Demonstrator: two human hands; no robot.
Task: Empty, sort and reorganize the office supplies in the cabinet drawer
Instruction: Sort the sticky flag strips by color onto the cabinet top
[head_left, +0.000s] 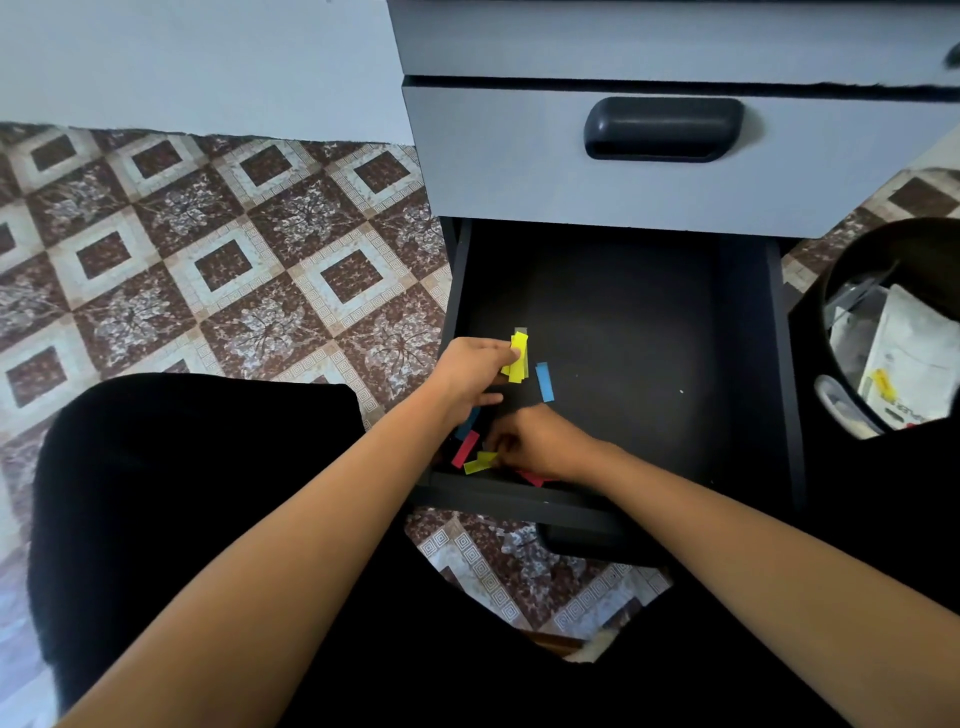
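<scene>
The lower cabinet drawer (748, 364) is pulled out, its dark bottom nearly bare. My left hand (475, 371) pinches a small bundle of yellow sticky flags (518, 356) above the drawer's left side. Just right of that bundle, a blue flag (544, 382) lies on the drawer bottom. My right hand (540, 441) reaches into the near left corner, fingers curled over loose flags there: a red flag (465, 449), a yellow flag (480, 462), another red one (532, 478) and a blue one (467, 423) partly hidden under my left wrist.
A closed grey drawer with a dark handle (665, 130) sits above the open one. A dark round bin (893, 322) holding white packets and papers stands to the right. Patterned brown floor tiles (208, 260) spread to the left. My dark-clothed knees frame the drawer front.
</scene>
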